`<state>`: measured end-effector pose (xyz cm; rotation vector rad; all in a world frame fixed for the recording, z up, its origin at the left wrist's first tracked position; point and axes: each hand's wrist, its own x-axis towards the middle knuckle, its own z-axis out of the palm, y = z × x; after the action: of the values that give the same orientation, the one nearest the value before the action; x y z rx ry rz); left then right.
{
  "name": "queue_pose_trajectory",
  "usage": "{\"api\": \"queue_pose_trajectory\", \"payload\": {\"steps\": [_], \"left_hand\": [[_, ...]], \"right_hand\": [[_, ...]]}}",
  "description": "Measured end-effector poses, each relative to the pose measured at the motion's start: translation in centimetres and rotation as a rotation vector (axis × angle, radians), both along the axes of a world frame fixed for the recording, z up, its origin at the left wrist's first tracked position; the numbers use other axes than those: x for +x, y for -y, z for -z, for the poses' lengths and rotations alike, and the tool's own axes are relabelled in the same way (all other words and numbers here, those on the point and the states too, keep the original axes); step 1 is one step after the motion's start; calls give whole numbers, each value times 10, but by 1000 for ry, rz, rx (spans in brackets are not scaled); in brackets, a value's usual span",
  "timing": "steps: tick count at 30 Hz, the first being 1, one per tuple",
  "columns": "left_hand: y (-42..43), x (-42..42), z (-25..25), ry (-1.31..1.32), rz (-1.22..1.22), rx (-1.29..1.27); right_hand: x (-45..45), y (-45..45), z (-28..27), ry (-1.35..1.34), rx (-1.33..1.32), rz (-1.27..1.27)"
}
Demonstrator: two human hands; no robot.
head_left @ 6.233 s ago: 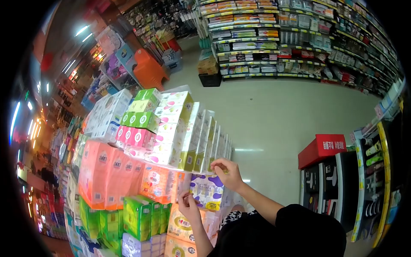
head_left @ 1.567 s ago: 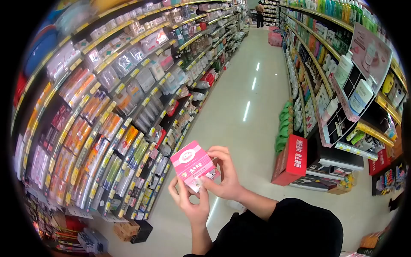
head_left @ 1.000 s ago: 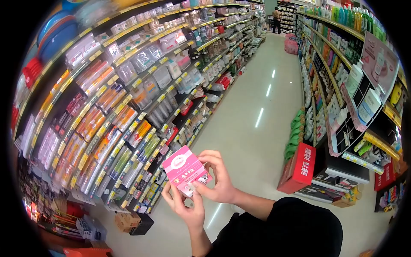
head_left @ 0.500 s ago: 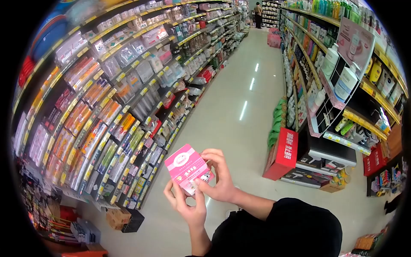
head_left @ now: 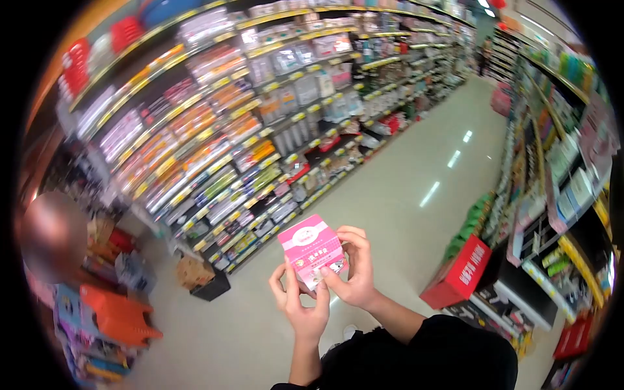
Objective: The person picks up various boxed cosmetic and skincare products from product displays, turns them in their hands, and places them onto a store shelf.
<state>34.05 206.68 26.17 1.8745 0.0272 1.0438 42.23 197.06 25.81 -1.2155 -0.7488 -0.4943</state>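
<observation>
A small pink carton (head_left: 311,244) with a white band and printed lettering is held up in front of me, over the aisle floor. My left hand (head_left: 304,311) grips its lower left side, thumb and fingers closed on the edges. On the right side, my right hand (head_left: 354,270) has its thumb on the front near the lower corner and its fingers curled behind the edge. The carton's back is hidden, and its contents cannot be seen.
Long shelves of packaged goods (head_left: 214,140) line the left. At right stand a red box (head_left: 458,273) and bottle shelves. A black crate (head_left: 211,283) and orange stools (head_left: 120,315) are on the floor at left. Another person (head_left: 52,237) is at far left; one stands far down the aisle (head_left: 448,156).
My view has turned to the left, so the shelves and aisle slide right. A person and orange stools now show at the left. Both hands keep hold of the pink carton.
</observation>
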Motion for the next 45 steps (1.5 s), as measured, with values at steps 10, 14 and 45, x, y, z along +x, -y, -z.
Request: {"api": "queue_pose_trajectory", "payload": {"steps": [10, 14, 45], "left_hand": [[20, -67, -5, -60, -438, 68], [39, -103, -2, -113, -618, 64], [75, -416, -15, -92, -1759, 39]], "right_hand": [[-33, -22, 2, -67, 39, -455], [-61, -26, 10, -79, 25, -618], [-423, -119, -5, -69, 64, -1747]]}}
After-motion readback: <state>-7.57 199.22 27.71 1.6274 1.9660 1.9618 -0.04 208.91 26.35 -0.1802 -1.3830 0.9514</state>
